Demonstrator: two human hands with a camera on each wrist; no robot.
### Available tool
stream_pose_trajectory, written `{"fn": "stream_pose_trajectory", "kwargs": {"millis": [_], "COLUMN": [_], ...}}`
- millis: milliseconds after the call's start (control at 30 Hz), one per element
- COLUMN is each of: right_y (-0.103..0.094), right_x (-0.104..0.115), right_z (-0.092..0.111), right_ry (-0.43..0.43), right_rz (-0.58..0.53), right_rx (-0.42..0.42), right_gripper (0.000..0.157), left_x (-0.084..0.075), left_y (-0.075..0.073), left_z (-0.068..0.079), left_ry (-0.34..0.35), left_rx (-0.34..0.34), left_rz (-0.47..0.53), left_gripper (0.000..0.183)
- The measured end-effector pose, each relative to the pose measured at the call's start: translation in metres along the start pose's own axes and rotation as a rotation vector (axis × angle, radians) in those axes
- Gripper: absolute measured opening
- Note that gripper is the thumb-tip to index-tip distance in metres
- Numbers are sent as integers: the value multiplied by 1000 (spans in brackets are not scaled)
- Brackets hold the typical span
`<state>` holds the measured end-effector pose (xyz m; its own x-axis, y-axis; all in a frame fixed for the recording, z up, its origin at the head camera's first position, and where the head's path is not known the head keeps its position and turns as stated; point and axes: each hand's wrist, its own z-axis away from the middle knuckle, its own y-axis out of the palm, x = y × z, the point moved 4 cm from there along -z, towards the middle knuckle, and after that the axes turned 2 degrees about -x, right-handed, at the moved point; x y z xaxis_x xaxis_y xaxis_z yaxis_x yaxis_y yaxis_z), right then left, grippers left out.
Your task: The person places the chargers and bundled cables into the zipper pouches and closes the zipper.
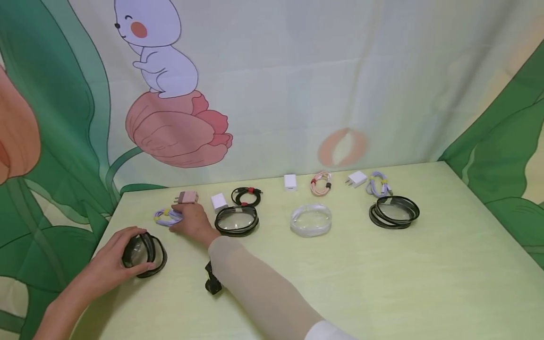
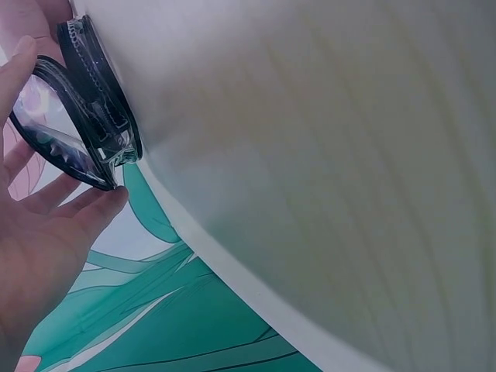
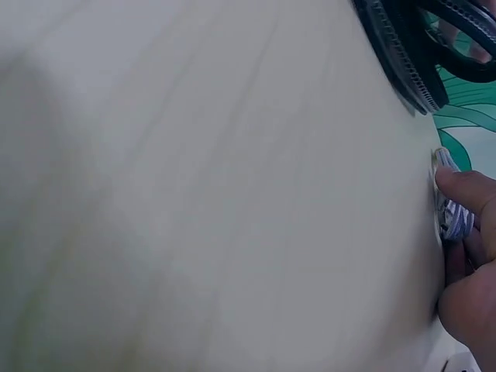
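My left hand (image 1: 108,262) grips a round clear zip pouch (image 1: 160,264) with black trim at the table's left side. In the left wrist view the pouch's lid (image 2: 58,143) stands lifted away from its zipped base (image 2: 101,85), with fingers spread along the lid's edge. Further back, my right hand (image 1: 193,224) pinches a coiled lavender cable (image 1: 166,218) with yellow ties. The right wrist view has the thumb over the coil (image 3: 456,213) and the other fingers curled beneath it, low at the table surface. Just behind this hand lies a pink plug adapter (image 1: 189,196).
Two more black-trimmed pouches (image 1: 236,221) (image 1: 397,210) and a white-trimmed pouch (image 1: 310,220) lie across the table. Behind them are white adapters (image 1: 290,182), a black cable (image 1: 247,196), a pink cable (image 1: 320,184) and another lavender cable (image 1: 378,184). A printed curtain (image 1: 276,94) hangs behind.
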<state>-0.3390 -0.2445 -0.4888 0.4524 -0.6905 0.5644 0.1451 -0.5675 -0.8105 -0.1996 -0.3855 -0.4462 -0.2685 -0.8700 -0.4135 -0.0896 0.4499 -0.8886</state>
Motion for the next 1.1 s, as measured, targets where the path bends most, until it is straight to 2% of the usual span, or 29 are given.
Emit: {"fn": "stream_pose_trajectory", "kwargs": {"millis": [300,567,767,933,1100], "right_y": [-9,-21,-31,-40,-51], "right_x": [2,1,-2,-6,-9], "right_z": [2,6,14,19,28], "right_ry": [21,30,45,6,-81], "right_rz": [-91,-184,-210,-215,-211], "right_rx": [-31,-32,-55,-85,-99], "right_gripper": [40,38,35,30,29], "left_x": [-6,-8,-8,-7,-6], "left_y": [-5,-2,0,2,4], "left_z": [0,-4,-8,-11,-13], "left_ry": [3,10,-3,0,2], "left_rx": [-4,14,40,48,50], "left_rz": [-12,-12,-9,-8,-18], "left_gripper": [83,83,84,84,84]}}
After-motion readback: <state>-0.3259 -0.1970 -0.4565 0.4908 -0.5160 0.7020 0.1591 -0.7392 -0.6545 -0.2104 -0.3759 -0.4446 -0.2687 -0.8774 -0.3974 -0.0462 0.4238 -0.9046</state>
